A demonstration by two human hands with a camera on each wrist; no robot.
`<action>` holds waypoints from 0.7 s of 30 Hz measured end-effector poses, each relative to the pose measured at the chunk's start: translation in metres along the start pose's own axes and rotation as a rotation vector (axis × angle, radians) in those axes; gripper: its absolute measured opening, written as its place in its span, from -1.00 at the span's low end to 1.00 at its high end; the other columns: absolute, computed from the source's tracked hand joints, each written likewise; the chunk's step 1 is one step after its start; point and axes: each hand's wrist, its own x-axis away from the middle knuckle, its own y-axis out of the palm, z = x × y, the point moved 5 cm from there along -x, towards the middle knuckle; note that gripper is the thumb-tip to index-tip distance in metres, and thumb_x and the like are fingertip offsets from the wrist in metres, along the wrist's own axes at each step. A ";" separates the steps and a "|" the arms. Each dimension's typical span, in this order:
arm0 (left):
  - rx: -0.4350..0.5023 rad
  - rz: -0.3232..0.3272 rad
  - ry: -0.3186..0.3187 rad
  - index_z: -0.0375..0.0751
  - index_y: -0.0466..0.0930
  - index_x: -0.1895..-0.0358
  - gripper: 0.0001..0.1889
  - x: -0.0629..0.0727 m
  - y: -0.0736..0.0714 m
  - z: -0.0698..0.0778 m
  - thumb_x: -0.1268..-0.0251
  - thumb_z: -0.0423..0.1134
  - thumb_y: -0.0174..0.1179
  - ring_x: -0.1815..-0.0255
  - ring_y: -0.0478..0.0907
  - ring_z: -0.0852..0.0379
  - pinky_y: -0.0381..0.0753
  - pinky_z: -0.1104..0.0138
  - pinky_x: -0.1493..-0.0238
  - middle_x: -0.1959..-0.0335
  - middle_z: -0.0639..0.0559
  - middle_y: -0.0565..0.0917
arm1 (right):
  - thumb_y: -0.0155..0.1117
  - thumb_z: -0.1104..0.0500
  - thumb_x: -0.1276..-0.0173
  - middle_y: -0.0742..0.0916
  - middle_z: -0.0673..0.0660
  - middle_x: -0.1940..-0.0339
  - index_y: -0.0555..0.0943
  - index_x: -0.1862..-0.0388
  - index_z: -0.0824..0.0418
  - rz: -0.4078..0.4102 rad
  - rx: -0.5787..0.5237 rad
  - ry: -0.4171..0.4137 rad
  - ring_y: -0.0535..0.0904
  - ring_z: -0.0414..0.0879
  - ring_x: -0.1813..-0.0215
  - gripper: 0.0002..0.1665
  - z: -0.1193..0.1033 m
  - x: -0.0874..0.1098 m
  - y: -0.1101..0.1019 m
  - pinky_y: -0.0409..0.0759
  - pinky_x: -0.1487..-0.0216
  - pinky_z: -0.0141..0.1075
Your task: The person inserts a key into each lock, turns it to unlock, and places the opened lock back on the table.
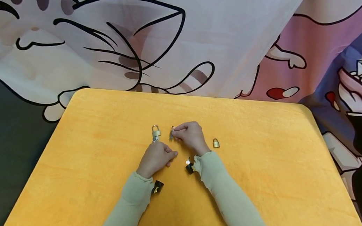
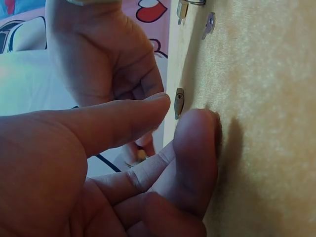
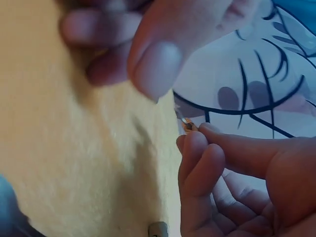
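In the head view, my right hand (image 1: 192,136) pinches a small brass padlock (image 3: 190,126) between thumb and fingertips, just above the yellow table. Its shackle shows past the fingers; most of its body is covered. My left hand (image 1: 155,157) is low over the table with loosely bent fingers, a gap between thumb and index finger and nothing between them. Right above its knuckles lies another brass padlock (image 1: 156,133) with silvery keys (image 1: 155,139) at its lower end. Another padlock (image 2: 179,102) lies keyhole end toward the left wrist camera.
To the right of my right hand lies a brass padlock (image 1: 216,143). A silvery key (image 1: 188,162) lies close to the right sleeve. Dark wrist cameras (image 1: 157,187) sit at both cuffs. The yellow table (image 1: 261,132) ends at a printed cloth (image 1: 230,43) behind.
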 end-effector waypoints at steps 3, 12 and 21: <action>0.009 0.008 -0.001 -0.15 0.70 0.65 -0.63 -0.001 0.000 0.000 -0.36 -0.10 0.32 0.74 0.46 0.11 0.36 0.30 0.59 0.77 0.03 0.61 | 0.50 0.22 -0.27 0.79 0.08 0.49 0.80 0.35 0.27 0.018 0.092 -0.011 0.70 -0.07 0.42 -0.90 -0.002 -0.006 0.003 0.58 0.41 -0.37; 0.011 0.021 -0.009 -0.14 0.71 0.63 -0.64 -0.002 0.002 0.000 -0.35 -0.11 0.32 0.72 0.50 0.11 0.40 0.29 0.57 0.78 0.05 0.60 | 0.53 0.19 -0.25 0.76 -0.02 0.51 0.80 0.42 0.18 0.067 0.326 -0.048 0.63 -0.15 0.41 -0.91 -0.007 -0.016 0.010 0.58 0.37 -0.35; 0.009 0.026 -0.018 -0.15 0.70 0.65 -0.63 -0.003 0.004 -0.001 -0.35 -0.11 0.32 0.73 0.51 0.11 0.37 0.29 0.58 0.78 0.04 0.61 | 0.48 0.18 -0.30 0.79 0.02 0.40 0.79 0.44 0.15 0.096 0.520 -0.074 0.69 -0.11 0.37 -0.88 -0.013 -0.015 0.012 0.67 0.30 -0.28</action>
